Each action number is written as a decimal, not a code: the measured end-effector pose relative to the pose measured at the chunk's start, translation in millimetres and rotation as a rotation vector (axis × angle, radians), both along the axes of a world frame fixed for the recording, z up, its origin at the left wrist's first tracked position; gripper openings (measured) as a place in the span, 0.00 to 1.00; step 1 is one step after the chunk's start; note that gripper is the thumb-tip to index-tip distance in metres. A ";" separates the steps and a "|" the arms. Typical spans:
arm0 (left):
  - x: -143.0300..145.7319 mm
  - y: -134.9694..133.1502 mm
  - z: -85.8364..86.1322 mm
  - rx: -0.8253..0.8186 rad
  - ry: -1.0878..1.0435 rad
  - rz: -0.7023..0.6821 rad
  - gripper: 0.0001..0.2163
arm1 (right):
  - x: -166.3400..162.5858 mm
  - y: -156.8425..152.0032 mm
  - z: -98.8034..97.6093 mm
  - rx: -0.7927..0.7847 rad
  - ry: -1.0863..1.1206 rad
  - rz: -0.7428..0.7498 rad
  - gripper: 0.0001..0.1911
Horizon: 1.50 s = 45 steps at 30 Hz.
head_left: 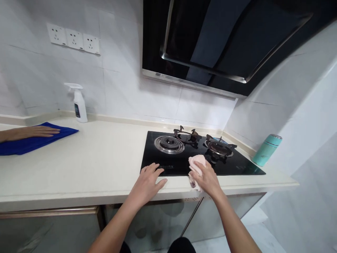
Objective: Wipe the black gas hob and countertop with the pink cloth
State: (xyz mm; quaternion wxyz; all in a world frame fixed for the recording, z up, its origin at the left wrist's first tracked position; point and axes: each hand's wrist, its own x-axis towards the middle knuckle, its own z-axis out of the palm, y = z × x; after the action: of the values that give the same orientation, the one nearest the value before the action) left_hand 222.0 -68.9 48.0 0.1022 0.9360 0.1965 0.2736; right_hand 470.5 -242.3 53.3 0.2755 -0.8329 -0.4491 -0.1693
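My right hand [207, 176] is wrapped around a crumpled pale pink cloth [197, 162], which rests at the front edge of the black glass gas stove [181, 168]. Part of the cloth hangs onto the counter edge. My left hand [148, 182] is at the stove's front left corner, fingers spread, holding nothing. On the stove's left side is a burner [170, 144] without its support over it. A dark pan support [187, 136] sits behind, between the burners. The right burner [219, 147] has its support in place.
At the far left, another person's hand [43, 131] lies on a blue cloth [59, 133]. A white spray bottle [80, 105] stands by the wall. A turquoise bottle [267, 150] stands right of the stove. The black range hood [195, 45] overhangs the stove.
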 end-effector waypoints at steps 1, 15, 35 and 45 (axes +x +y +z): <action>0.4 0.2 0.8 -0.008 -0.002 -0.004 0.21 | -9.4 2.2 4.0 -0.033 0.006 0.049 0.22; 0.8 16.7 -0.6 -0.198 -0.103 -0.032 0.30 | -95.9 53.2 22.5 -0.098 0.041 0.501 0.15; 2.2 14.9 -4.9 -0.027 -0.004 0.006 0.25 | 88.0 -221.7 1.5 0.081 0.371 -0.443 0.23; 3.1 18.2 -4.4 -0.029 0.022 0.025 0.25 | 154.1 -159.1 56.0 0.746 0.494 -0.327 0.38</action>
State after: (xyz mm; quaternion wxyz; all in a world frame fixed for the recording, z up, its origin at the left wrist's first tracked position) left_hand 225.1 -50.7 43.6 0.1100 0.9349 0.2132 0.2615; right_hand 624.6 -401.5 109.2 0.6241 -0.7521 -0.1416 -0.1571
